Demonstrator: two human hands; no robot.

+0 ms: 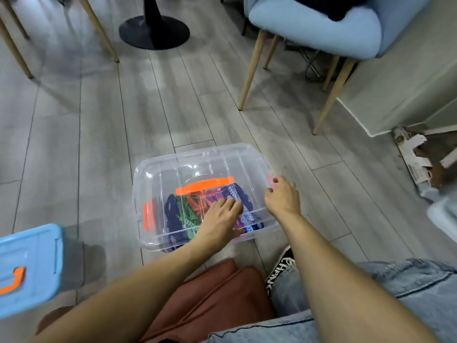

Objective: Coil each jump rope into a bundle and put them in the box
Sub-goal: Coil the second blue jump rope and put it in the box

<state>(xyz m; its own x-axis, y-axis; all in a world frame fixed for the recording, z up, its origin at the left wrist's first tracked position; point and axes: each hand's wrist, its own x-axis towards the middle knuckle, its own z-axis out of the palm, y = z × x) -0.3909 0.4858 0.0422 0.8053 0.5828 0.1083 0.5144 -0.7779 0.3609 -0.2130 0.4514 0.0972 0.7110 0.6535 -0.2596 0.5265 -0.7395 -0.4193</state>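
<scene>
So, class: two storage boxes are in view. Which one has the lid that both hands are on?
The clear box with ropes inside; left hand and right hand rest on its lid. The blue box lies untouched.

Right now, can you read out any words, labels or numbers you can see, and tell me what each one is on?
Black shoe: white block lettering along its side, partly hidden and blurred; not reliably readable.
White strip of packaging on the floor at right: small dark print, too small and blurred to read.
Clear plastic storage box, its orange handle, and the blue box lid: no text visible.
</scene>
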